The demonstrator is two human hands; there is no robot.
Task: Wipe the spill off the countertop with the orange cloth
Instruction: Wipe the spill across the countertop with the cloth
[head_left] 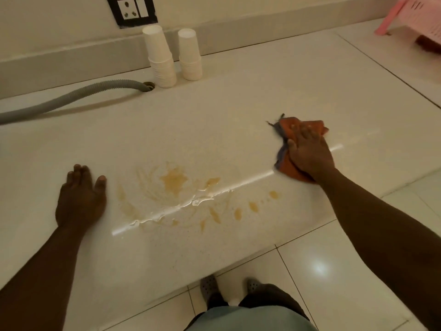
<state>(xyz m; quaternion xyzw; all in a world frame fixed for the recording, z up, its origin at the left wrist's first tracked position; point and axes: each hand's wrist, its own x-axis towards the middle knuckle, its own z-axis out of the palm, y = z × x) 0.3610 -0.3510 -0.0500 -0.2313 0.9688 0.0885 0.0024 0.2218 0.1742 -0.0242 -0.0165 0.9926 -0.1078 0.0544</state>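
An orange-brown spill [174, 181] lies in smears and droplets on the white countertop [214, 111], between my two hands. My right hand [309, 154] presses flat on the crumpled orange cloth [290, 168], which has a grey-blue edge and sits to the right of the spill, apart from it. The cloth shows beyond my fingertips and under my palm. My left hand [80, 199] rests palm down on the countertop left of the spill, fingers slightly apart, holding nothing.
Two stacks of white paper cups [160, 60] [189, 56] stand at the back by the wall. A grey corrugated hose [71, 99] runs from the left to a hole in the counter. A pink plastic rack [415, 17] sits far right. Tiled floor lies below the front edge.
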